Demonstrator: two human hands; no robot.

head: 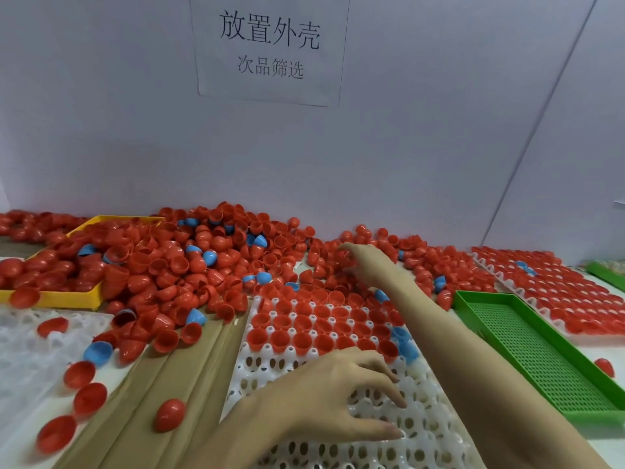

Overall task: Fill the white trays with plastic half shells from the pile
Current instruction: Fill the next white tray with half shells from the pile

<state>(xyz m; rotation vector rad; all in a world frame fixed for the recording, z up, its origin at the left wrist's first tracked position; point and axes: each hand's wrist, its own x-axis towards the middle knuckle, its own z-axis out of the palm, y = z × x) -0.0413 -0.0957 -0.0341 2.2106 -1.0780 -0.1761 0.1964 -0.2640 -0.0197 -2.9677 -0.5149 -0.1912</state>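
A big pile of red half shells point(189, 265), with a few blue ones mixed in, lies along the wall. In front of me a white tray point(422, 431) holds several rows of red shells point(321, 324) at its far end; its near cells are bare. My left hand point(341, 390) rests on the tray's bare cells with fingers spread, holding nothing. My right hand point(368, 265) reaches far out over the pile behind the tray, fingers extended down among the shells; I cannot see whether it holds one.
A yellow tray point(54, 296) full of shells sits at the left. An empty green mesh tray point(537, 353) lies at the right, with a filled white tray point(554, 289) behind it. Another white tray point(20, 346) and loose shells point(169, 414) lie at the near left. A paper sign hangs on the wall.
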